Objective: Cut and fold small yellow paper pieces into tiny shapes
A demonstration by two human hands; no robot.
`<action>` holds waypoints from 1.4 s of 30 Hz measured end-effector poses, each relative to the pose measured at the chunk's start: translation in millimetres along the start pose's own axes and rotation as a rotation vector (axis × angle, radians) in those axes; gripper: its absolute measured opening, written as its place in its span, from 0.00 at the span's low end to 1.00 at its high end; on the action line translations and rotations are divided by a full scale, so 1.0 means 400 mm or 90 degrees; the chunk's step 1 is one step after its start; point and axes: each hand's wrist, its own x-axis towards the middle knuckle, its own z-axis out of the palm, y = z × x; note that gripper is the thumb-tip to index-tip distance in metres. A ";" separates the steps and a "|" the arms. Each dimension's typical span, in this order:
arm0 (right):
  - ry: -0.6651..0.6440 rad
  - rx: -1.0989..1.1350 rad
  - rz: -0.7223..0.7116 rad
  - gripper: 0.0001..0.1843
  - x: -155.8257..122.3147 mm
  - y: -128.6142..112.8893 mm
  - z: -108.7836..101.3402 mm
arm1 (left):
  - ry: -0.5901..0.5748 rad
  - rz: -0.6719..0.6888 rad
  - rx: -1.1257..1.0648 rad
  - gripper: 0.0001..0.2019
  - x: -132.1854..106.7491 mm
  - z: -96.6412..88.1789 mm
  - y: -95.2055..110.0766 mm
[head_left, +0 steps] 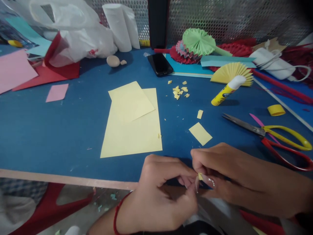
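Head view: one blue surface (85,137), pale-edged, backed by a perforated metal panel (207,19). Upon it: two overlapping pale-yellow sheets (132,130); beyond and to their right, a cluster of yellow scraps (178,92); a small yellow rectangle (200,133); one glue stick (225,93); one pair of scissors (260,130), at right.

Hands, two: left hand (163,192), red cord (116,212) at wrist, fingers bent; right hand (242,179), fingers curled. Both pinched one tiny yellow paper piece (200,176) where their fingertips met, above the surface's near edge.

Obscured: most of the piece, behind fingertips; exact finger placement, unclear; right forearm, cut off by the frame; glue-stick lettering, illegible.
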 end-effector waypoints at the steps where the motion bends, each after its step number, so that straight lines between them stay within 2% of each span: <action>1: -0.001 0.012 0.000 0.09 0.001 0.001 0.000 | 0.002 0.001 -0.002 0.04 0.001 0.001 0.000; 17: -0.025 0.027 0.006 0.09 -0.005 -0.005 0.003 | 0.006 -0.002 -0.009 0.01 0.000 0.005 0.000; 31: -0.005 0.034 0.017 0.09 -0.002 0.001 0.007 | 0.038 0.015 0.009 0.04 0.002 0.011 0.002; 33: 0.036 0.040 0.011 0.10 0.001 0.002 0.008 | 0.051 0.019 -0.007 0.04 0.000 0.009 0.000; 35: 0.117 0.015 -0.003 0.10 0.005 0.005 0.014 | 0.068 0.029 -0.005 0.04 -0.002 0.008 -0.003; 39: 0.299 -0.080 -0.115 0.10 0.008 0.016 0.037 | 0.133 0.084 0.101 0.05 -0.009 0.012 -0.013; 42: 0.327 -0.152 -0.196 0.09 0.005 0.027 0.060 | 0.148 0.146 0.186 0.06 -0.011 0.016 -0.019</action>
